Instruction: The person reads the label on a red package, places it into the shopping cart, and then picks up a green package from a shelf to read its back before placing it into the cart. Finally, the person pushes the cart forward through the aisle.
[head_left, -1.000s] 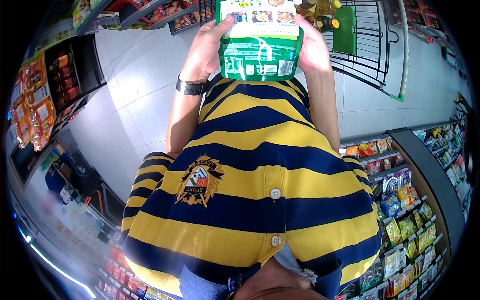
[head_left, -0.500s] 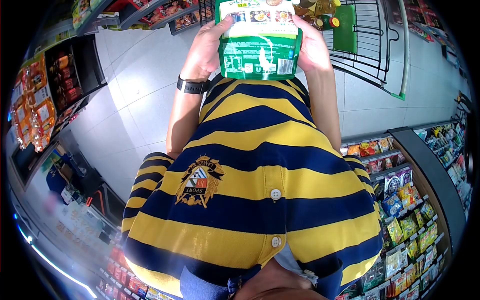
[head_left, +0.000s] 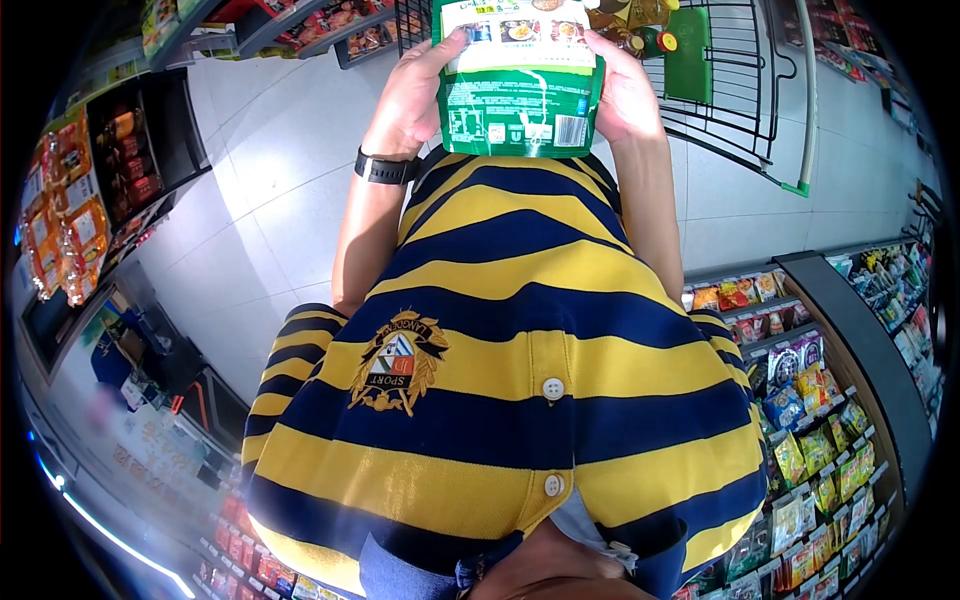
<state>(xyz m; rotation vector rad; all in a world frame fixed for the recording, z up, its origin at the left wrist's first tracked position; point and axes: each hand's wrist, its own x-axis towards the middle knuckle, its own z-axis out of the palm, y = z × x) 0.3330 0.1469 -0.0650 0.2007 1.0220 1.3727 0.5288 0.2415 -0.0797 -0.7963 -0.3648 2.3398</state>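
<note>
A green pouch [head_left: 515, 110] with a white printed panel, food pictures and a barcode is held in front of my body at the top of the view. Its upper end runs out of the frame. On its left edge my left hand [head_left: 410, 100] is closed, thumb lying over the front; a black watch [head_left: 384, 166] sits on that wrist. My right hand [head_left: 627, 95] grips the opposite edge, also with its thumb on the front. The fingers behind the pouch are hidden.
To the right of the pouch stands a black wire shopping cart [head_left: 745, 90] with a green panel [head_left: 688, 55] and bottles [head_left: 640, 30] in it. Shelves of packaged goods [head_left: 815, 420] line the right, and a rack of orange packs [head_left: 70, 225] stands left. Pale floor tiles [head_left: 255, 190] lie between.
Both hands keep their hold on the pouch, which has tilted very slightly, shifting the glare on it. Otherwise the view is nearly the same.
</note>
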